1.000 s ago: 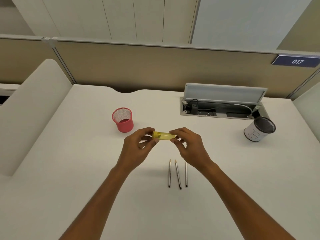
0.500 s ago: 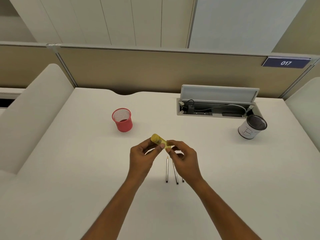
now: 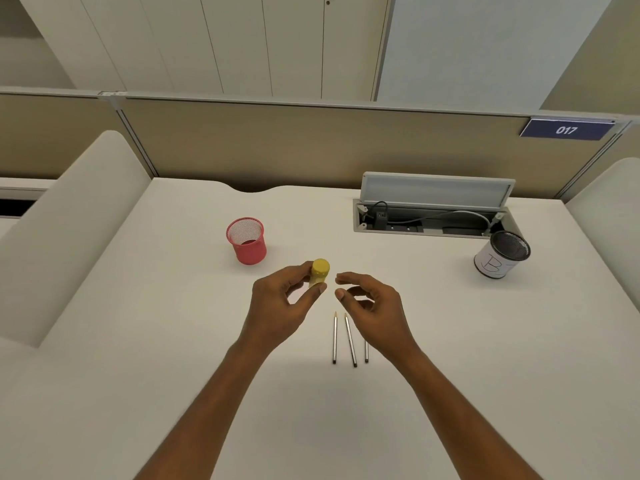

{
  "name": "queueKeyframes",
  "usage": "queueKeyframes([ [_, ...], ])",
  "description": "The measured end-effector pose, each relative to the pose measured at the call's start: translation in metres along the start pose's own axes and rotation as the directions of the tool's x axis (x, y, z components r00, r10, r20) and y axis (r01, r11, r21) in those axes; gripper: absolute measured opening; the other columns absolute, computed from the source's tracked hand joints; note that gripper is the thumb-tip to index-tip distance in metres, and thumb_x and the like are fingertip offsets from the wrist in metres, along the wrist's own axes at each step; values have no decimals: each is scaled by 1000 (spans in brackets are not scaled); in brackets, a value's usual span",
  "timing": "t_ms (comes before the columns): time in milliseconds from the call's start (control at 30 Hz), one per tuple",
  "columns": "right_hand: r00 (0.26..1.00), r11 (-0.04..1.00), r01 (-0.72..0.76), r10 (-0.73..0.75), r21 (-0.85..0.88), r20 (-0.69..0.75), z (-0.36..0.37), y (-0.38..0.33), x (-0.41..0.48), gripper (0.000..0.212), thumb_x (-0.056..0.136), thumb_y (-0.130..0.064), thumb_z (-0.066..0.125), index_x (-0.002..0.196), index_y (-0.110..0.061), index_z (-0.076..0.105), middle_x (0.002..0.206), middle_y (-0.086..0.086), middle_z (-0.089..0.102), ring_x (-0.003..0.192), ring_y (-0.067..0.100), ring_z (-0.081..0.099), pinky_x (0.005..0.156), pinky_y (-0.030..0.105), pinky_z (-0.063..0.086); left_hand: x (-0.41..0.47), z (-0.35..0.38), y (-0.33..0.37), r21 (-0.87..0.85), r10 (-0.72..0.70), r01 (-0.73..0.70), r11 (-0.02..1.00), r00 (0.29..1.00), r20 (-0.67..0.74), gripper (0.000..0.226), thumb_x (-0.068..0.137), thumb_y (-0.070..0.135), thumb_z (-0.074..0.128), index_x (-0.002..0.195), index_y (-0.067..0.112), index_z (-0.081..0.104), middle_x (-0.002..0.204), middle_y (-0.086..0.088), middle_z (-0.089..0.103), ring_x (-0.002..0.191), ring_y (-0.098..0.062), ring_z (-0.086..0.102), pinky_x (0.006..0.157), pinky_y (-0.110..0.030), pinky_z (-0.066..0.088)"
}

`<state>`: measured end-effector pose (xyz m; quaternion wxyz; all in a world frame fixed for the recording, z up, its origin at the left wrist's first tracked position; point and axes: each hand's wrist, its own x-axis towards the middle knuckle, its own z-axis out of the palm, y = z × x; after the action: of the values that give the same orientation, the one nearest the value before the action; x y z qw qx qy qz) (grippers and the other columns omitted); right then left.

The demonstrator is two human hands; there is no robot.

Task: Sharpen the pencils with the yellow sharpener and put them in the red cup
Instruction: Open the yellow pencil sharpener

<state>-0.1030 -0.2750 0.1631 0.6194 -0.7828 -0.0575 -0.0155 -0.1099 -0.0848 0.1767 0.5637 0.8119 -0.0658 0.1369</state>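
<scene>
My left hand holds the yellow sharpener upright between thumb and fingers, above the middle of the white desk. Just to its right my right hand hovers with fingers curled apart, holding nothing. Three silver pencils lie side by side on the desk below the hands: the left pencil, the middle pencil, and a right pencil mostly hidden under my right hand. The red mesh cup stands upright behind and left of the sharpener.
A black mesh cup with a white paper label stands at the back right. An open cable tray with a raised lid is set into the desk's back edge. Beige partitions enclose the desk at the back and both sides.
My right hand has let go of the sharpener and drawn slightly right. My left hand has turned the sharpener from lying sideways to upright.
</scene>
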Motion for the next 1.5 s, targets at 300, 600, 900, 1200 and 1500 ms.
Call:
queueKeyframes([
  [300,994,990,59,-71,128,86,-2,-17,-4,42,89,-9,77,129,-16,66,117,-5,73,95,21,72,82,27,60,15,-16,-3,410,97,-260,874,921,377,37,96,22,70,133,22,67,121,3,64,105,-15,54,89,-27,46],
  [600,994,988,90,-97,122,59,0,-11,-13,30,88,-3,77,115,-14,74,109,-3,74,96,25,71,83,34,61,10,-18,-3,368,89,-250,896,910,404,43,96,27,70,138,22,63,125,6,68,110,-15,61,94,-32,51],
  [900,1000,950,-11,19,312,-20,-6,-23,-7,29,89,-6,76,118,-4,73,102,10,79,89,28,77,86,40,62,-7,-6,5,-524,-389,428,737,902,190,52,83,18,78,134,15,65,124,-9,73,116,-25,70,96,-37,59],
  [1200,996,923,-49,72,383,-44,5,-30,-11,22,90,-8,74,110,0,74,92,14,79,83,31,78,79,45,64,-11,10,20,-767,-466,460,447,852,239,35,87,15,70,119,3,69,116,-16,76,111,-28,72,94,-34,59],
  [1500,959,954,284,-282,-93,41,-6,-23,-10,49,83,-12,84,129,-9,68,108,1,76,95,12,74,88,24,60,-7,8,27,-768,-545,437,468,827,138,16,91,12,68,104,3,74,104,-11,79,98,-25,77,81,-30,62],
])
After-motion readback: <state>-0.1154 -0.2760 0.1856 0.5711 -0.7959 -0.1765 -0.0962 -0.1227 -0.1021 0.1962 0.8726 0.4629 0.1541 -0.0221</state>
